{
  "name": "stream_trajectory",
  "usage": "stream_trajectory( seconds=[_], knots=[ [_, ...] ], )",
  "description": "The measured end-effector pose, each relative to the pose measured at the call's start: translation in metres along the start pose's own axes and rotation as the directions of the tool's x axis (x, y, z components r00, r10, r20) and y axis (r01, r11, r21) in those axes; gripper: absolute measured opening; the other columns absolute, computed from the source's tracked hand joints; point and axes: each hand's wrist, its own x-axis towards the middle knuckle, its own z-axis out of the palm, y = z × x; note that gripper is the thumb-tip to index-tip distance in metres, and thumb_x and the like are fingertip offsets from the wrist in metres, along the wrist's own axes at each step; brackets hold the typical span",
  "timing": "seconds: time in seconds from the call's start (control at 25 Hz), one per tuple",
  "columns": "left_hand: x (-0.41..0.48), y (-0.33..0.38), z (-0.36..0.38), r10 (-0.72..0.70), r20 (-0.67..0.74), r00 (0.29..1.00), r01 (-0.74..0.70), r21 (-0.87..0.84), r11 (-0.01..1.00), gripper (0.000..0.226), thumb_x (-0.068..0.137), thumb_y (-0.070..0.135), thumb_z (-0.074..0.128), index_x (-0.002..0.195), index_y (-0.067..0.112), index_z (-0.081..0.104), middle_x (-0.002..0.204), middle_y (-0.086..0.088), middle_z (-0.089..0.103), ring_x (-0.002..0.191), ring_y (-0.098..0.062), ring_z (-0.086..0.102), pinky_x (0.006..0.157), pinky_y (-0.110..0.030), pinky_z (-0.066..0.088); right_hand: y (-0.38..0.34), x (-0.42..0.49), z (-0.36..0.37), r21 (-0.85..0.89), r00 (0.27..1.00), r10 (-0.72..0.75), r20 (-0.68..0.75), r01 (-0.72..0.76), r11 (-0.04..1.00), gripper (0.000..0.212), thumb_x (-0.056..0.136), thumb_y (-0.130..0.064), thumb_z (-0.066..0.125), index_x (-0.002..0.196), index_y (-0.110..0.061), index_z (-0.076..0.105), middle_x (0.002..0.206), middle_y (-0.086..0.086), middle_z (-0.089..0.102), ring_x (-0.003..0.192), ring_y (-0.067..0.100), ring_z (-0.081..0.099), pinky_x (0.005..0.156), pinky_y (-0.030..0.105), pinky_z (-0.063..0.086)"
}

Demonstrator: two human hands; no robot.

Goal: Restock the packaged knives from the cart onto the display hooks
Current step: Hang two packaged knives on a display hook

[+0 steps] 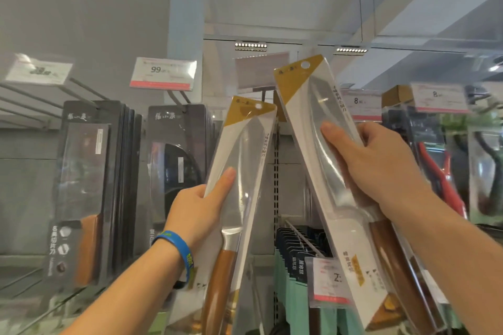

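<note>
Gripping one packaged knife in each hand, we hold both up in front of the display wall. Our left hand (200,207) curls round the left edge of the left knife pack (246,144), with the thumb lying along the clear front over the blade and the other fingers hidden behind. Our right hand (373,163) clasps the right knife pack (313,100) from its right edge, thumb pressed across the clear blister and fingers wrapped out of sight behind.

Each pack is a white card with a gold top corner and a hang hole, showing a steel blade and a brown wooden handle lower down. The two lean toward each other at the top, the right one higher. Their upper edges come close, but we cannot tell whether they touch.

A blue wristband (177,250) circles our left wrist.

To the left, black boxed cleavers (87,171) hang in two stacks on the display hooks (84,87), and a price tag (163,73) over the nearer stack reads 99. Between our packs runs a slotted upright rail (276,171). Below it hangs a row of dark packs (294,247). To the right, red-handled tools (435,168) hang in blurred packaging.
</note>
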Motion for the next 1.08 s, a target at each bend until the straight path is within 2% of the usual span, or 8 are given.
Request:
stream_trajectory(
  seconds=[0.12,0.2,0.28,0.44,0.64,0.76,0.92,1.08],
  knots=[
    [0.008,0.006,-0.003,-0.004,0.014,1.0,0.004,-0.025,1.0,0.066,0.073,0.081,0.055,0.068,0.014,0.052,0.061,-0.004,0.049,0.055,-0.015,0.045,0.057,-0.029,0.035,-0.007,0.002,0.006,-0.04,1.0,-0.03,-0.004,0.03,0.999,0.05,0.082,-0.079,0.054,0.08,-0.029,0.059,0.077,-0.017,0.063,0.069,0.003,0.059,0.056,0.025,0.038],
    [0.01,0.007,-0.005,0.031,-0.028,0.999,-0.032,-0.026,0.999,0.066,0.073,0.079,0.056,0.061,0.016,0.044,0.055,-0.001,0.045,0.052,-0.015,0.041,0.053,-0.027,0.032,-0.011,0.007,0.005,-0.045,0.999,-0.043,-0.011,0.043,0.998,0.048,0.083,-0.078,0.054,0.079,-0.03,0.057,0.078,-0.018,0.062,0.07,0.002,0.057,0.056,0.024,0.036],
    [0.011,0.006,-0.012,0.063,-0.086,0.994,-0.066,-0.027,0.997,0.069,0.07,0.082,0.054,0.057,0.018,0.034,0.052,0.001,0.037,0.049,-0.014,0.033,0.049,-0.026,0.027,-0.009,0.012,0.002,-0.021,1.0,-0.028,-0.011,0.028,0.999,0.048,0.083,-0.077,0.054,0.081,-0.029,0.059,0.078,-0.016,0.063,0.07,0.005,0.06,0.056,0.025,0.037],
    [0.017,0.003,-0.019,0.093,-0.096,0.991,-0.098,-0.054,0.994,0.069,0.073,0.081,0.057,0.062,0.015,0.04,0.059,-0.004,0.039,0.057,-0.016,0.035,0.058,-0.031,0.028,-0.005,0.012,0.004,-0.021,0.999,-0.032,-0.009,0.032,0.999,0.046,0.085,-0.074,0.054,0.081,-0.029,0.06,0.078,-0.016,0.063,0.07,0.005,0.06,0.056,0.025,0.038],
    [0.013,0.001,-0.015,0.096,-0.121,0.988,-0.1,-0.027,0.995,0.066,0.074,0.077,0.056,0.062,0.015,0.039,0.059,-0.005,0.038,0.059,-0.017,0.035,0.059,-0.031,0.028,0.0,0.011,0.002,0.027,1.0,-0.028,0.009,0.028,0.999,0.042,0.085,-0.073,0.057,0.08,-0.031,0.063,0.077,-0.02,0.064,0.071,0.002,0.061,0.059,0.024,0.04],
    [0.01,0.0,-0.018,0.075,-0.121,0.99,-0.076,-0.006,0.997,0.067,0.073,0.078,0.055,0.059,0.016,0.033,0.054,-0.002,0.036,0.054,-0.018,0.033,0.054,-0.029,0.026,0.004,0.01,0.0,0.023,1.0,-0.012,0.016,0.012,1.0,0.047,0.084,-0.074,0.056,0.085,-0.028,0.064,0.078,-0.015,0.067,0.071,0.006,0.063,0.058,0.026,0.042],
    [0.003,-0.001,-0.01,0.083,-0.074,0.994,-0.083,-0.004,0.997,0.07,0.072,0.08,0.053,0.062,0.012,0.043,0.058,-0.005,0.04,0.056,-0.017,0.037,0.056,-0.03,0.029,0.01,0.002,0.002,0.021,0.999,0.016,0.037,-0.017,1.0,0.051,0.082,-0.074,0.057,0.083,-0.024,0.065,0.076,-0.009,0.068,0.069,0.012,0.065,0.056,0.027,0.042],
    [0.005,0.003,0.003,0.054,0.006,0.999,-0.054,0.031,0.998,0.08,0.073,0.08,0.053,0.068,0.001,0.059,0.063,-0.007,0.054,0.057,-0.017,0.048,0.058,-0.029,0.037,0.012,-0.002,0.003,0.035,0.998,0.044,0.047,-0.046,0.998,0.051,0.082,-0.076,0.057,0.083,-0.026,0.063,0.076,-0.011,0.067,0.07,0.01,0.065,0.057,0.027,0.043]
  ],
)
